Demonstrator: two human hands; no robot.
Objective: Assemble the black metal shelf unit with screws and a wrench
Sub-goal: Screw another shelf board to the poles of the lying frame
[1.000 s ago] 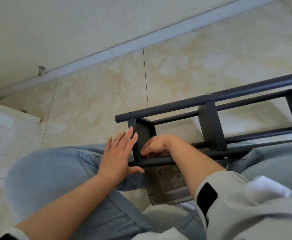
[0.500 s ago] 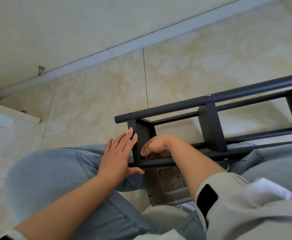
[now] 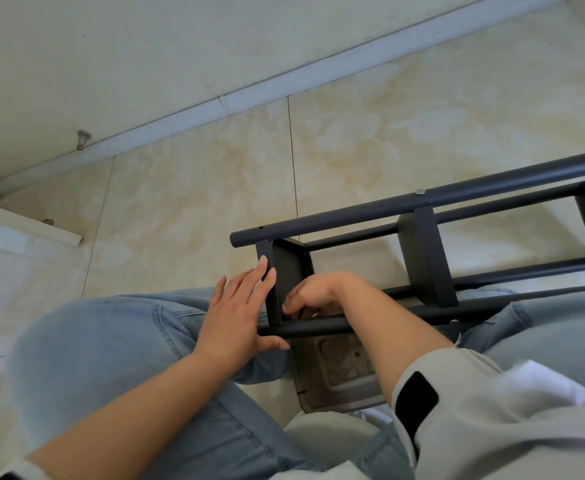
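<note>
Shelf unit [image 3: 422, 251], a black metal frame of round tubes and flat cross panels, lies on its side across the person's lap, its near tube resting over the jeans [image 3: 111, 341] and its far tube stretching toward the right edge above the tiled floor [image 3: 370, 133]. At the frame's end panel, the left hand [image 3: 239, 313] lies flat against the panel's outer face, fingers [image 3: 261, 268] straight and spread, thumb tucked beneath the near tube. Just inside that same panel, the right hand [image 3: 313, 296] reaches down between the tubes with fingers curled, pinching something small and dark at the corner joint; what it is cannot be told. A screw head [image 3: 420, 191] shows on top of the far tube, above the middle panel. Beneath the frame, between the knees, sits a grey plastic tray [image 3: 339, 372]. Beyond the frame, a door stop [image 3: 84, 137] stands by the baseboard.
</note>
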